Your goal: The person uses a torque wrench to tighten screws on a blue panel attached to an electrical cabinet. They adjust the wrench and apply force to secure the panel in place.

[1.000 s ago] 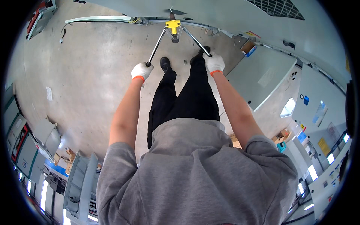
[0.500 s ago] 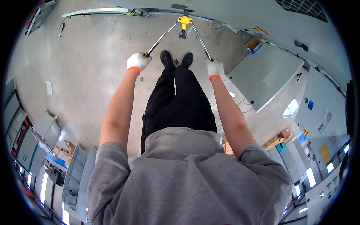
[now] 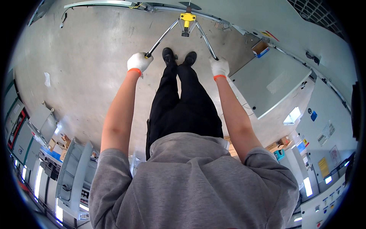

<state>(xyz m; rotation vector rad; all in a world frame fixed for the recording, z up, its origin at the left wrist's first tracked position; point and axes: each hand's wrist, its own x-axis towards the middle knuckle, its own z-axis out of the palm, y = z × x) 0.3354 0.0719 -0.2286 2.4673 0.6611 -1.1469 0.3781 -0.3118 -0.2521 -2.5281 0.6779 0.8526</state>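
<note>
Both white-gloved hands hold a two-handled lever riveter (image 3: 187, 23) with a yellow head and long chrome arms. My left hand (image 3: 140, 62) is closed round the end of its left handle. My right hand (image 3: 219, 67) grips the right handle's end. The handles are spread wide apart, about level with my shoes. At the far end the tool's nose points away from me and meets or overlaps the edge of a grey metal frame (image 3: 164, 8). Whether the nose is seated in a hole there I cannot tell.
A grey metal panel (image 3: 270, 78) is at the right, with a small open cardboard box (image 3: 260, 49) at its far corner. A cable end (image 3: 63, 21) hangs at the far left. A white scrap (image 3: 47, 79) lies on the floor. Grey cabinets (image 3: 72, 175) stand at the lower left.
The view has shifted slightly. Both hands keep their grip on the riveter, and its handles stay spread about as wide as before.
</note>
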